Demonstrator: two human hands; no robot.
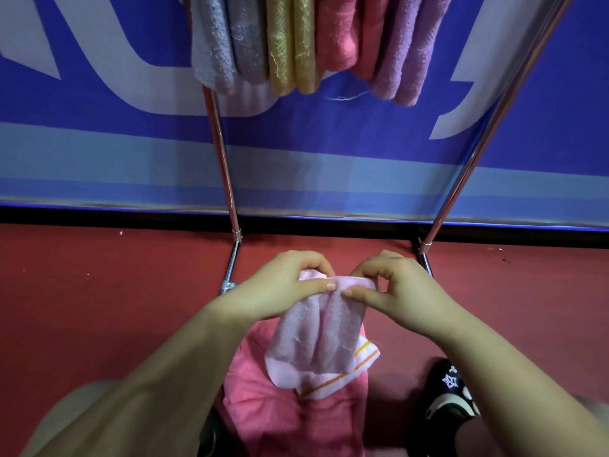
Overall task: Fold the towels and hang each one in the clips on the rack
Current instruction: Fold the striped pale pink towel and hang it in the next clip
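Note:
A pale pink towel point(316, 338) hangs folded from both my hands, low in the middle of the view. My left hand point(286, 282) pinches its top edge on the left, and my right hand point(395, 285) pinches the same edge on the right. A white hem with orange stripes point(346, 374) shows at its lower right. Beneath it lies a brighter pink cloth point(283, 410). Several folded towels hang on the rack point(222, 159) at the top: grey-lilac point(227, 44), yellow point(293, 44), pink point(342, 31) and purple point(408, 51). The clips are out of view.
The rack's chrome legs point(468, 166) slant down to the red floor point(99, 291). A blue and white banner point(99, 127) stands behind the rack. A black shoe point(448, 390) is at the lower right.

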